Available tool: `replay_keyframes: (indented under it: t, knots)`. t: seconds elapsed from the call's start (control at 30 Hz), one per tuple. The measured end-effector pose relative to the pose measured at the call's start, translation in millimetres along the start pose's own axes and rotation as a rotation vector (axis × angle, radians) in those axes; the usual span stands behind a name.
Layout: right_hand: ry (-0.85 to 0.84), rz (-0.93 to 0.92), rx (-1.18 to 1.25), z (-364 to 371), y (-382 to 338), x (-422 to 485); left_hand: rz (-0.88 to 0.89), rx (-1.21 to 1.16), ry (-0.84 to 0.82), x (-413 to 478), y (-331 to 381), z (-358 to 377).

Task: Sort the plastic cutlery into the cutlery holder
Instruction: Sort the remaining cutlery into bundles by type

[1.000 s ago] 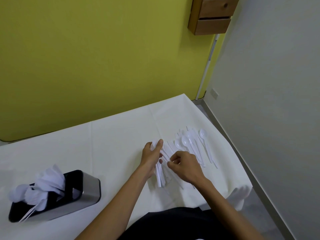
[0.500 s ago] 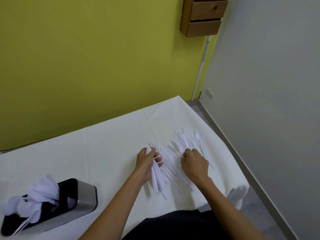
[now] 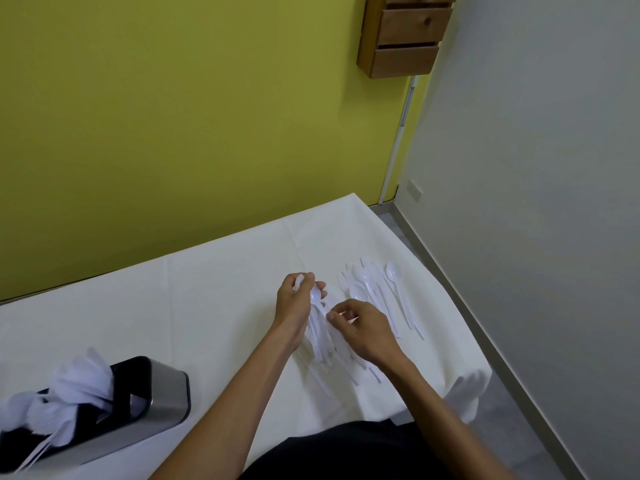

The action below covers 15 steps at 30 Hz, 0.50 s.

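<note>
My left hand (image 3: 296, 306) grips a bundle of white plastic spoons (image 3: 318, 327), bowls up by the fingers, handles hanging down toward the table. Close beside it on the right, my right hand (image 3: 360, 327) has its fingers curled and pinches one white piece at the bundle. More loose white spoons and forks (image 3: 377, 289) lie fanned on the white tablecloth to the right of both hands. The cutlery holder (image 3: 149, 403), black inside with a steel wall, stands at the lower left with white cutlery (image 3: 79, 386) sticking out of it.
The table's white cloth (image 3: 207, 299) ends at a right edge near the grey floor (image 3: 519, 393). A yellow-green wall runs behind the table. A wooden drawer unit (image 3: 405, 36) hangs high on the wall.
My right hand drew back from the loose pile toward the bundle in my left hand, with a piece pinched in it. My left hand lifted the bundle slightly.
</note>
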State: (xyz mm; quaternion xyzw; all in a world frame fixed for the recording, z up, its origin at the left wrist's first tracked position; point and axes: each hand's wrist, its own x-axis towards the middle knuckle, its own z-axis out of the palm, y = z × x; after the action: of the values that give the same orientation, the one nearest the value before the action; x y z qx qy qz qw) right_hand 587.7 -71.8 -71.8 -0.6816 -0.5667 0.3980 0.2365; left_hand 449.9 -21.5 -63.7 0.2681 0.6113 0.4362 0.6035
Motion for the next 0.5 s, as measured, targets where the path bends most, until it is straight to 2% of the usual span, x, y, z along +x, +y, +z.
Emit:
replay_keyframes:
  t: [0.07,0.17,0.27,0.33,0.4,0.5]
  knots:
    - [0.073,0.097,0.123,4,-3,-5,0.044,-0.063,0.08,-2,5,2]
    - [0.027,0.304,0.43,16,-15,-15,0.105,-0.137,0.167,-8,10,2]
    - [-0.056,0.521,0.86,28,-30,-17,0.133,-0.2,0.148,-21,14,5]
    - [-0.017,0.579,1.098,31,-45,-18,0.17,-0.185,0.119,-32,16,1]
    - [0.024,0.57,1.169,32,-60,-21,0.243,-0.122,0.11,-41,20,-14]
    - [-0.016,0.5,1.105,44,-84,-28,0.344,-0.044,0.137,-52,30,-50]
